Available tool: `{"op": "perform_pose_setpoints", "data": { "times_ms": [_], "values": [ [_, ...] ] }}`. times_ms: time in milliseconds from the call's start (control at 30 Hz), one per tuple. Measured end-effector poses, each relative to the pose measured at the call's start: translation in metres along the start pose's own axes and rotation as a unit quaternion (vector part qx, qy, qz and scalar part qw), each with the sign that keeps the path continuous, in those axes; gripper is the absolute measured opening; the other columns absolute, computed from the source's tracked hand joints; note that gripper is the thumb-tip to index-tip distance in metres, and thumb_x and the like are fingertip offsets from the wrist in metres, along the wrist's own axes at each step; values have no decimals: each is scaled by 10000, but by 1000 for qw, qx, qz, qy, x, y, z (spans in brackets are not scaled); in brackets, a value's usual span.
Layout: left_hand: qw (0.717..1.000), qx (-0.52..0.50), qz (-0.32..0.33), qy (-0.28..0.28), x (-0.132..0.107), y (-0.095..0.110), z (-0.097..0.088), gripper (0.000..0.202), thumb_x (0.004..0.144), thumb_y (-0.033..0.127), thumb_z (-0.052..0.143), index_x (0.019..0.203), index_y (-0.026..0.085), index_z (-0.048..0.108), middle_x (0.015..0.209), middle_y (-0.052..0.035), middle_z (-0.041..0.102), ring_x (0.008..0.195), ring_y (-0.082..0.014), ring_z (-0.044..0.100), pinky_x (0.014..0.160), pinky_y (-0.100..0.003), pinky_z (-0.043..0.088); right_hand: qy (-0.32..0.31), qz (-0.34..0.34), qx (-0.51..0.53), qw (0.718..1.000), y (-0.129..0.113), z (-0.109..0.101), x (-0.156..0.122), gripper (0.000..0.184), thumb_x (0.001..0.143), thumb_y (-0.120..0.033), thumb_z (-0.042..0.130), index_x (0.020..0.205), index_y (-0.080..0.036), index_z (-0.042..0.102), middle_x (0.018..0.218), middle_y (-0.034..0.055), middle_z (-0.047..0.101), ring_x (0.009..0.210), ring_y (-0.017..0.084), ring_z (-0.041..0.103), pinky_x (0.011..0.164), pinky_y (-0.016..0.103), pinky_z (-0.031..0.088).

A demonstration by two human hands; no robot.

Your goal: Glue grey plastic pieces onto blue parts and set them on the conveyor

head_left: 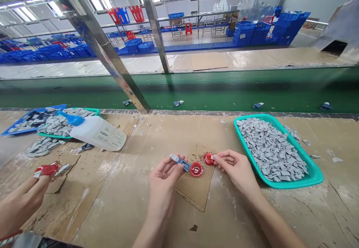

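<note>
My left hand pinches a small blue-grey plastic part, its tip held over a red bottle cap that lies on a cardboard patch. My right hand rests just right of a second red cap. Its fingers are curled and pinch a small light piece at that cap's edge; I cannot make out what the piece is. A teal tray heaped with grey plastic pieces stands right beside my right hand.
A white bottle with a blue cap lies on its side at left, by a second teal tray and a blue tray of grey parts. Another person's hand at lower left holds something red. A green conveyor belt carries assembled parts behind.
</note>
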State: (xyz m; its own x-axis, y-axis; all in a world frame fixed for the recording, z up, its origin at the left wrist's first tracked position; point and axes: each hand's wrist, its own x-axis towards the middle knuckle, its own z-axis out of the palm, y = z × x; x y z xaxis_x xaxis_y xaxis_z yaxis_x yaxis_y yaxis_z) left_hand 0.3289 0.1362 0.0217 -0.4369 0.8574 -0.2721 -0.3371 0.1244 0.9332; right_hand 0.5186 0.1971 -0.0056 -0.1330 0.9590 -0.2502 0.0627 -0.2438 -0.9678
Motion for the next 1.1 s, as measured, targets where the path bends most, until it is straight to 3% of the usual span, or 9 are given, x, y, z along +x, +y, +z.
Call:
{"op": "perform_pose_setpoints", "data": {
  "times_ms": [300,533,767,1100],
  "values": [
    [1000,10,13,3,-9,1,17,344,618,244,812,926,148,692,938,-96,735,876,-224,697,792,-310,577,-4,9,3,1000,-3,-2,-1,370,699,-504,732,756,-143,670,698,91,710,633,189,627,591,289,479],
    [1000,20,6,-6,-12,0,20,336,623,240,804,926,158,685,977,-102,731,943,-242,685,839,-330,564,-6,29,25,999,-6,-1,-2,408,662,-529,750,742,-138,667,668,92,703,576,169,599,550,272,460],
    [1000,5,4,-19,-14,-2,21,313,634,227,806,911,157,680,939,-87,732,896,-211,692,818,-301,568,-16,42,46,998,-8,-2,-3,384,685,-498,750,755,-135,652,672,75,692,575,137,553,553,244,425],
    [996,41,80,-15,-16,-11,33,260,586,153,827,808,190,696,846,-42,737,823,-177,695,750,-245,592,-109,60,132,983,-27,1,-24,308,760,-447,722,776,-155,626,677,24,672,576,89,514,528,192,370]
  ]
}}
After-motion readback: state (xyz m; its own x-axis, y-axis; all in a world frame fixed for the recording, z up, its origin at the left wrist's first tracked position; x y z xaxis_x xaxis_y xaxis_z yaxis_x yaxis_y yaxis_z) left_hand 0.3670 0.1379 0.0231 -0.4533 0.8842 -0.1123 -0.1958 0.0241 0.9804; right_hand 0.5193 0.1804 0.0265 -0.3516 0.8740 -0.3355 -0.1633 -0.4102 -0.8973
